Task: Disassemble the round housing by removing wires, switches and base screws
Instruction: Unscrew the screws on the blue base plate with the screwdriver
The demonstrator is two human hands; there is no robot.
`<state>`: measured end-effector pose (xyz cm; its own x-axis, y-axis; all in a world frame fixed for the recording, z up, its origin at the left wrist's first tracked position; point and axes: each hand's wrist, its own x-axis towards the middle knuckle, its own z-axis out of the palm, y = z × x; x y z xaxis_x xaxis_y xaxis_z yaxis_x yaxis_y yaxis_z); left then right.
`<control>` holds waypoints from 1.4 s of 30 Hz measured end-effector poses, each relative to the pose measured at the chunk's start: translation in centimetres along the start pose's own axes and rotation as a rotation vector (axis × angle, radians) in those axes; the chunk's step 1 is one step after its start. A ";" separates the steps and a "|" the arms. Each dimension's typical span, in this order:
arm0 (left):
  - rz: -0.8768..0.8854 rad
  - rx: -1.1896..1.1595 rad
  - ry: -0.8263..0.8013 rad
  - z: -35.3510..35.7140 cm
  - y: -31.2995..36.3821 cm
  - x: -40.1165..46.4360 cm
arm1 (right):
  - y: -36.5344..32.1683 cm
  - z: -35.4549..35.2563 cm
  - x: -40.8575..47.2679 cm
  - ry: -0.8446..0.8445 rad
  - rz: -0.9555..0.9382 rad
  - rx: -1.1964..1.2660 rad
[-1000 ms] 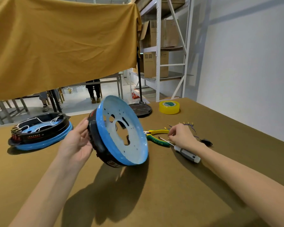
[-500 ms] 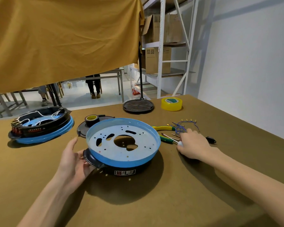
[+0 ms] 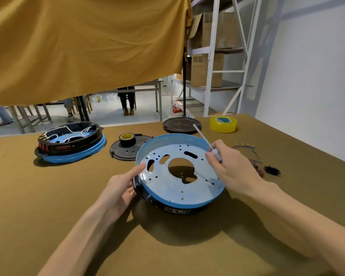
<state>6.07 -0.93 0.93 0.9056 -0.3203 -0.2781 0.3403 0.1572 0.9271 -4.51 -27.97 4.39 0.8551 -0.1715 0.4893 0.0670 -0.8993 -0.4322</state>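
At the centre of the brown table (image 3: 48, 226) sits the round housing (image 3: 179, 188), its blue plate facing up, pierced by a large central opening and many small holes, with the black rim below. The left hand (image 3: 118, 192) grasps the housing at its nine o'clock edge, thumb laid over the blue lip and fingers under the black rim, tilting it slightly. The right hand (image 3: 233, 170) is clenched around the handle of a screwdriver (image 3: 205, 140), whose shaft points up and away toward twelve o'clock, its tip off the plate. Removed wires (image 3: 247, 148) and a small black switch (image 3: 272, 170) lie at three o'clock of the housing, so the wiring stage looks finished and the base screws seem to be the step in hand. The next move likely calls for turning the screwdriver tip down, seating it squarely in one of the plate's screws and holding the housing steady against the twist. A second housing (image 3: 72, 144), still wired, rests at ten o'clock, a black cover (image 3: 126, 154) with a tape roll at eleven, and yellow tape (image 3: 223, 124) at one o'clock
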 end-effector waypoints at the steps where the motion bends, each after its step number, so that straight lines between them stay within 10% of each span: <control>1: 0.017 -0.007 0.007 -0.1 0.1 0.0 | -0.5 0.1 -0.5 -0.045 -0.043 -0.063; 5: 0.079 -0.130 -0.034 -0.5 0.4 -0.2 | -1.7 0.7 -2.1 -0.108 -0.189 -0.338; 9: 0.090 -0.352 -0.101 0.0 0.5 -0.2 | -2.4 -0.3 -2.1 -0.372 -0.161 0.106; 15: 0.206 -0.356 -0.185 0.8 0.8 -1.0 | -2.9 -0.2 -1.4 -0.399 -0.317 0.052; 29: 0.890 0.229 -0.212 15.6 -0.6 -4.4 | 0.5 -5.4 -2.0 0.039 0.150 0.862; 42: 0.955 0.426 -0.282 19.1 -2.9 -5.7 | 1.8 -4.8 -4.7 0.207 0.383 1.285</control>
<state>-4.92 -17.45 4.62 0.6407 -0.4495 0.6224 -0.6399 0.1354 0.7565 -10.84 -30.73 4.94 0.8434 -0.4833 0.2349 0.3704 0.2063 -0.9057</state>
